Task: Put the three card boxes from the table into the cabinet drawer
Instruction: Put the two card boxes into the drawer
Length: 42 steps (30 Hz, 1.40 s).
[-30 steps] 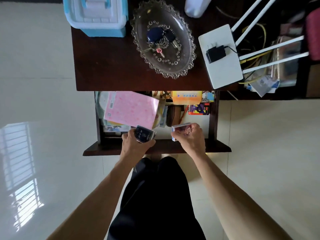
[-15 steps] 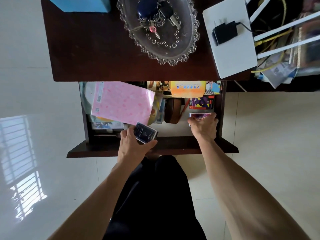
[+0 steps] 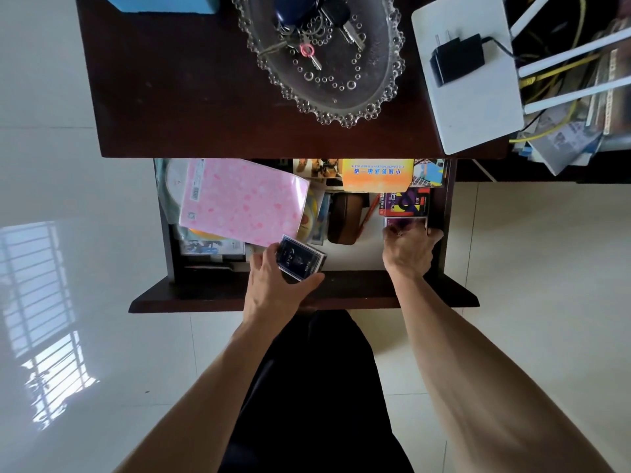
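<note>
Upper left of frame: light blue plastic container (image 3: 164, 2) cut off by the edge, sitting on the dark wood worktop (image 3: 170, 83). Below the worktop edge the open cabinet drawer (image 3: 218, 295) is crowded on its left by a pink patterned plastic sheet (image 3: 244, 203) lying over discs and papers. Left hand (image 3: 273, 288), lower centre-left, grip clamped on a dark blue card box (image 3: 300, 262), thumb under, fingers along the far side, box tilted above the drawer's front rim, not yet set down. Card boxes look light, stiff and thin-walled with a slick finish, so best held across the short sides and not squeezed. Centre: brown oval case (image 3: 345, 218) in the drawer, clear beaded glass dish (image 3: 341, 121) with a bunch of keys (image 3: 307, 25) above on the worktop. Bare white drawer floor between the two hands looks like the free spot; the pink sheet's corner just beside the blue box could snag. Right of centre: orange cardboard box (image 3: 377, 174) at the back, red-and-purple printed box (image 3: 404, 201) in front. Right hand (image 3: 409, 250) has its grip closed on a purple-red card box (image 3: 404, 222) low in the drawer's right side, near the wall. Third card box: cannot tell. Upper right: white router (image 3: 478, 107) with a black adapter (image 3: 456, 58) on it.
</note>
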### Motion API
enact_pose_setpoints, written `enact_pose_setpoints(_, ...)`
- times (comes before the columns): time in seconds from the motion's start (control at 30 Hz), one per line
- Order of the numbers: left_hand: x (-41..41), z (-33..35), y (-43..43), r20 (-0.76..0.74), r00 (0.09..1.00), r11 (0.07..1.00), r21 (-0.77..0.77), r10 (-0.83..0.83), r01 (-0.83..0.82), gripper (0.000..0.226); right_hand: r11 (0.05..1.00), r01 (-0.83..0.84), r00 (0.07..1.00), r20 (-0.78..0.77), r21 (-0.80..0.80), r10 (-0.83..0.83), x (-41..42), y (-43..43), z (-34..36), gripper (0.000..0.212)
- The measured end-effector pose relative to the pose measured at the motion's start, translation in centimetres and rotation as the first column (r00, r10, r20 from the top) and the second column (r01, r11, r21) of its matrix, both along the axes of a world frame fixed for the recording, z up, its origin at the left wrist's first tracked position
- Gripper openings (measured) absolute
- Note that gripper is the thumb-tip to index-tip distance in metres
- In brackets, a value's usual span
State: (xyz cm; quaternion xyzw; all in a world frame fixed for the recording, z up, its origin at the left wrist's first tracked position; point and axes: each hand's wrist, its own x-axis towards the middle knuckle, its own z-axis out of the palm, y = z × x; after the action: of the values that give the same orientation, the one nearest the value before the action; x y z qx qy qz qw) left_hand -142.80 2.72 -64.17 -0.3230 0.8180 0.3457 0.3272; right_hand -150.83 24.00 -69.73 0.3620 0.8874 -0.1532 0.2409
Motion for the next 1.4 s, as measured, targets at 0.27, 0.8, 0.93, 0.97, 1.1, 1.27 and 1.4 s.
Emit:
enact_pose_setpoints(0.27, -0.2, 0.3, -0.2, 0.008, 0.998, 0.998, -0.020, -0.055, 0.055, 0.101, 0.999, 0.045, 0.998, -0.042, -0.006, -0.045, 0.3, 0.0, 0.1, 0.058)
enact_pose_setpoints(0.8, -1.5, 7.9, -1.0, -0.188, 0.872, 0.883, 0.048, -0.451, 0.467, 0.090, 0.408, -0.724, 0.572, -0.152, -0.557, 0.806, 1.9, -4.5, 15.2, 0.087)
enact_pose_setpoints(0.93, -1.4, 8.3, -0.8, -0.224, 0.828, 0.841, 0.055, -0.515, 0.538, 0.095, 0.350, -0.805, 0.464, -0.142, -0.479, 0.875, 1.9, -5.9, 15.4, 0.094)
enact_pose_setpoints(0.97, -1.4, 8.2, -0.8, -0.232, 0.824, 0.839, 0.052, -0.517, 0.542, 0.095, 0.347, -0.813, 0.455, -0.139, -0.468, 0.879, 1.9, -6.2, 15.4, 0.093)
enact_pose_setpoints(1.1, -1.3, 7.7, -1.2, -0.267, 0.824, 0.848, 0.043, -0.500, 0.528, 0.092, 0.323, -0.849, 0.418, -0.161, -0.418, 0.894, 1.7, -6.7, 14.7, 0.092)
enact_pose_setpoints(1.27, -0.6, 6.9, -1.3, -0.301, 0.815, 0.841, 0.066, -0.496, 0.536, 0.100, 0.330, -0.885, 0.398, -0.167, -0.327, 0.902, 2.6, -7.0, 13.1, 0.093)
enact_pose_setpoints(1.4, 0.3, 6.5, -1.5, -0.233, 0.868, 0.878, 0.096, -0.438, 0.469, 0.100, 0.569, -0.738, 0.631, -0.072, -0.362, 0.773, 3.3, -6.0, 11.7, 0.103)
